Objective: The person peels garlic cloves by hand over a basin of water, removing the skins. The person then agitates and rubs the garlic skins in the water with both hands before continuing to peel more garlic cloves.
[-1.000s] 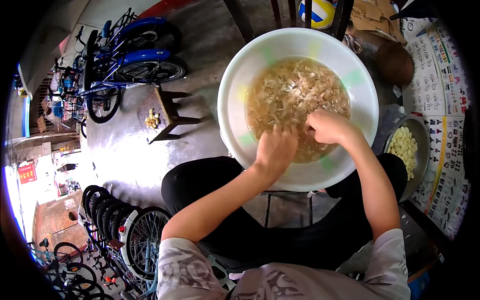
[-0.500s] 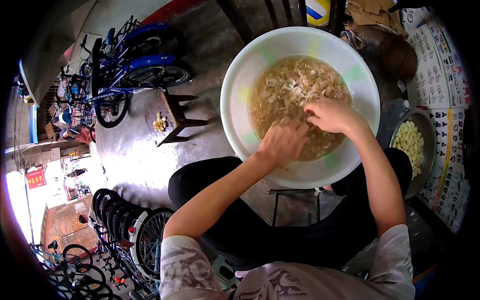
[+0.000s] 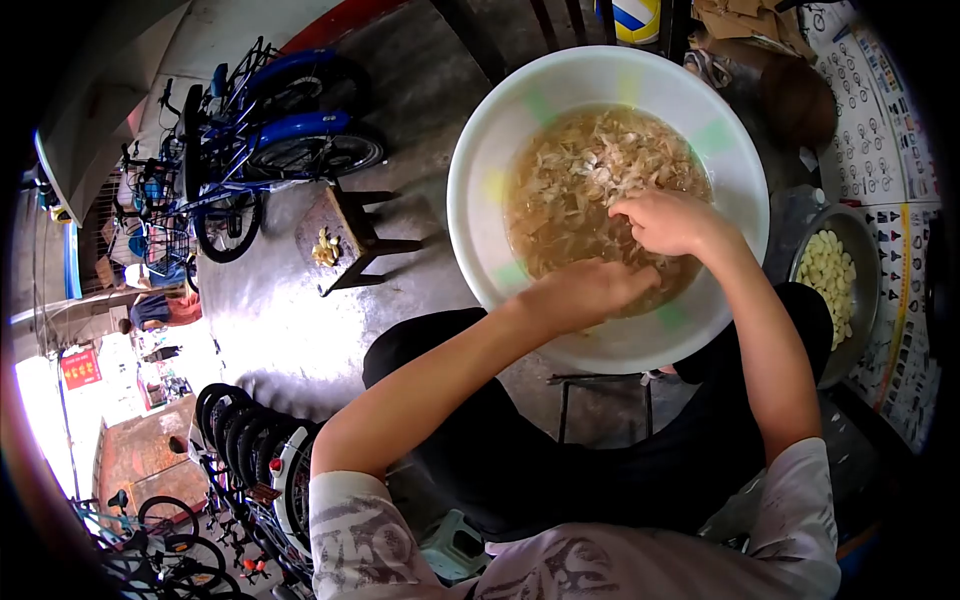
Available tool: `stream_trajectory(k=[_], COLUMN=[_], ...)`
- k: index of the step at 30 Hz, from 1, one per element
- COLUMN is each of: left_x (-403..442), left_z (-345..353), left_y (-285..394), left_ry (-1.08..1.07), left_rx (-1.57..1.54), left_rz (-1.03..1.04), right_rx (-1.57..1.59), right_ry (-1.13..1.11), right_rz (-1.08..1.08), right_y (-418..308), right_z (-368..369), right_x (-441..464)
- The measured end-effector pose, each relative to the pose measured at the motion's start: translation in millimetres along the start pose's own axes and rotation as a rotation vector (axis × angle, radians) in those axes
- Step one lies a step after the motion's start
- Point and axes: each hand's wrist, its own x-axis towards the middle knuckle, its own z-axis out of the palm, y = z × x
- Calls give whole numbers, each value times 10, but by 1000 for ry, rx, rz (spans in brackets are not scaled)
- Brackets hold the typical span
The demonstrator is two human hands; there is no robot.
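Observation:
A wide white plastic basin (image 3: 480,215) holds cloudy brownish water with a thick layer of floating garlic skins (image 3: 590,160). My left hand (image 3: 595,288) is low over the near side of the water, fingers bent inward and pointing right. Just above and to the right is my right hand (image 3: 672,222), its fingers curled together at the edge of the skins. The two hands are slightly apart. Whatever lies between the fingers of either hand is too small or hidden to name.
At right, a metal bowl (image 3: 868,270) holds peeled garlic cloves (image 3: 826,280). A small wooden stool (image 3: 350,235) with some pale pieces (image 3: 326,248) on it stands left of the basin. Blue bicycles (image 3: 300,140) and a row of tyres (image 3: 245,430) are further left. A ball (image 3: 635,18) lies beyond the basin.
My left hand has turned, its fingers now stretching right instead of up toward the skins. My right hand has shifted slightly right. The view has moved a little.

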Motion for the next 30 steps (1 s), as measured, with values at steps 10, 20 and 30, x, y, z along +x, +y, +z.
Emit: stream_trajectory(k=[10, 20, 30], left_x=[-1089, -3381, -3236], left_z=[-916, 273, 260], left_y=[-244, -3443, -3820], left_ry=[35, 805, 977], left_rx=[-602, 490, 324], left_rz=[-77, -1181, -1097], right_rx=[-17, 93, 54], right_ry=[45, -50, 35], right_rz=[71, 113, -8], right_y=[-155, -137, -137], right_z=[-263, -421, -259], right_x=[-358, -621, -549])
